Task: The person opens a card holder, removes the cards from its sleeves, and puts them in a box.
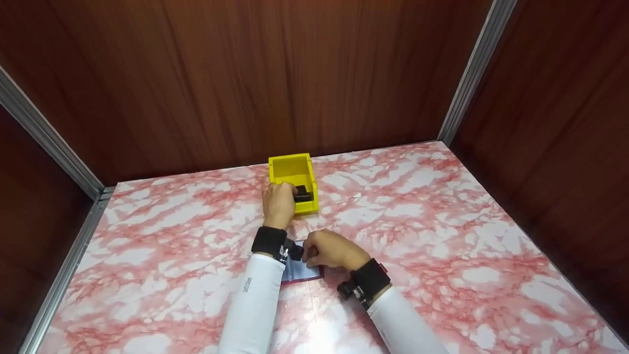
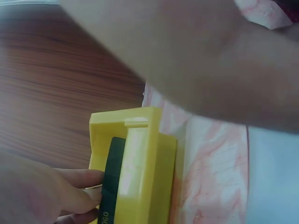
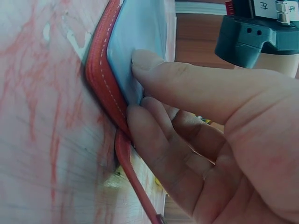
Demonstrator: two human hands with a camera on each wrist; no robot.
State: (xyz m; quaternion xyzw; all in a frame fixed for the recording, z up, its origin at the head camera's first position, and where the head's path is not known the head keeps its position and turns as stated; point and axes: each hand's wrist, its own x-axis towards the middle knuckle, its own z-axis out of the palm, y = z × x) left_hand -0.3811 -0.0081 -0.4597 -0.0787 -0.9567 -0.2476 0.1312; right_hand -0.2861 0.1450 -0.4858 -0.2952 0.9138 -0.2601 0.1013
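My left hand (image 1: 279, 204) reaches into the yellow bin (image 1: 307, 207). Its fingers grip a black flat item (image 2: 111, 179) with gold lettering, which stands on edge along the bin's inner wall in the left wrist view; its kind cannot be made out. On the tabletop, nearer to me, lies a red stitched card holder (image 3: 99, 67) with clear plastic sleeves (image 3: 140, 28) and a thin red strap (image 3: 135, 179). My right hand (image 1: 334, 248) pinches a corner of the sleeves between thumb and fingers. Part of the card holder is hidden behind the hands.
A marbled pink and white tabletop (image 1: 417, 221) spreads around the hands. Dark wood panels (image 1: 221, 83) rise behind and at both sides, with metal posts (image 1: 476, 73) at the corners. The bin stands near the back panel.
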